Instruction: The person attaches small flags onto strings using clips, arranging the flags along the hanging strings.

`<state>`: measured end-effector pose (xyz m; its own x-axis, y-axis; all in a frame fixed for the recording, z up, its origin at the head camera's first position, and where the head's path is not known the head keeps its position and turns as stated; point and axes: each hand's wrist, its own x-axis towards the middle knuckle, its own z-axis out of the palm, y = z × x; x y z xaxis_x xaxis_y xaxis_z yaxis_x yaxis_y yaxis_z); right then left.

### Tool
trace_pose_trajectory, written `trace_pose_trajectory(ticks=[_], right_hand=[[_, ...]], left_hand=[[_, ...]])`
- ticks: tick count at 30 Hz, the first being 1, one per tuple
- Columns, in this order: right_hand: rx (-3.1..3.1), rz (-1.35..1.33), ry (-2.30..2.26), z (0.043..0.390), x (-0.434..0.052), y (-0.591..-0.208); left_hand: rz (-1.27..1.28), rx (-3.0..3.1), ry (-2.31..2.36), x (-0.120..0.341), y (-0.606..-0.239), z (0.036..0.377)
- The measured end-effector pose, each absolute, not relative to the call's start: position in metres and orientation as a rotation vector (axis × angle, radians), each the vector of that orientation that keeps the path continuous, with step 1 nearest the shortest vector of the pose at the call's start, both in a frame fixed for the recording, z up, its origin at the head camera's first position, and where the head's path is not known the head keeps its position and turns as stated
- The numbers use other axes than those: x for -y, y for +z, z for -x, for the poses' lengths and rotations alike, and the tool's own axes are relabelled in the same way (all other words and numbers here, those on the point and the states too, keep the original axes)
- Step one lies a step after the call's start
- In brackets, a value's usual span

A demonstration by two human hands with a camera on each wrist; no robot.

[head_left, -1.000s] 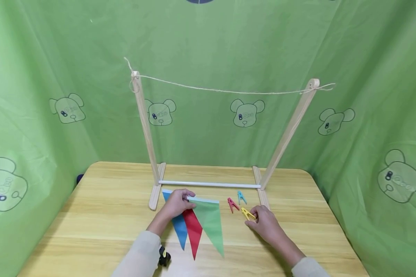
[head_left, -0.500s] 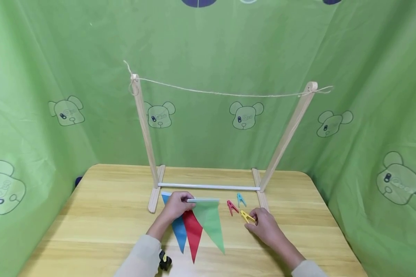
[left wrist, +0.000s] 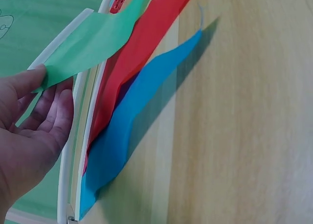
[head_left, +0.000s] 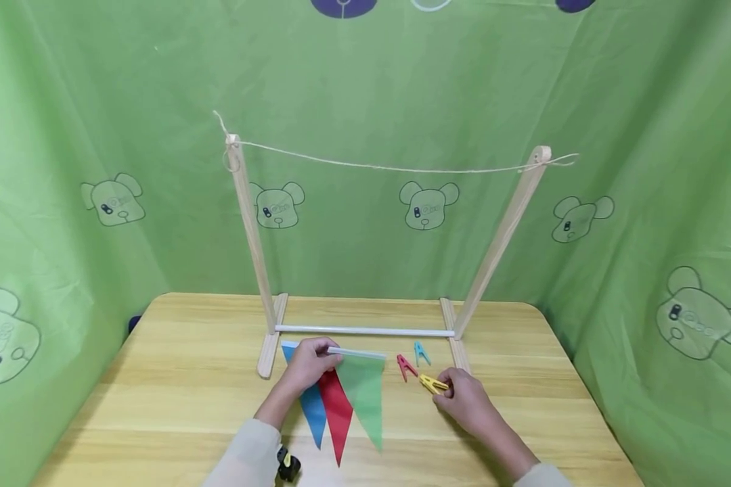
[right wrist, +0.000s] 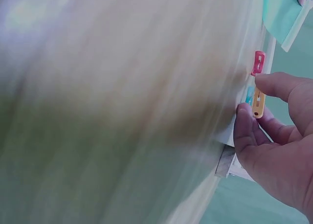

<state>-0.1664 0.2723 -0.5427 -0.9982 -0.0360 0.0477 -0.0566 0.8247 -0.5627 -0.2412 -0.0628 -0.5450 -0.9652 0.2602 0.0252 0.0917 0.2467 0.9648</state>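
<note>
My left hand [head_left: 311, 364] pinches the white-banded top corner of a green triangular pennant [head_left: 364, 399]. In the left wrist view the green cloth [left wrist: 93, 43] is raised off the table between thumb and fingers. Beneath it, a red pennant [head_left: 338, 414] and a blue pennant [head_left: 312, 409] lie fanned out, partly hidden by the hand. My right hand [head_left: 468, 400] holds a yellow clothespin [head_left: 432, 384] by one end between thumb and fingers. Just beyond are a pink-red clothespin [head_left: 405, 366] and a light blue clothespin [head_left: 422, 353] on the tabletop.
Behind the pennants stands a wooden frame with a left post [head_left: 251, 233], a right post [head_left: 501, 242] and a white crossbar [head_left: 365, 331]. A sagging string [head_left: 371, 166] joins the post tops. A black-and-yellow object [head_left: 289, 465] lies by the left sleeve. Green curtain [head_left: 341, 264] surrounds the table.
The green pennant's tip has swung left, and its right top corner has dipped slightly. The yellow clothespin has turned a little in my right fingers. The head view has shifted slightly.
</note>
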Motion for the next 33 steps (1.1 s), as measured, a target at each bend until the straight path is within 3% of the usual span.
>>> trace_pose_trajectory(ticks=[33], right_hand=[[2.696,-0.157,1.068,0.173,-0.281,-0.500]], left_hand=[[-0.291,-2.325,1.982,0.053,-0.507,0.235]])
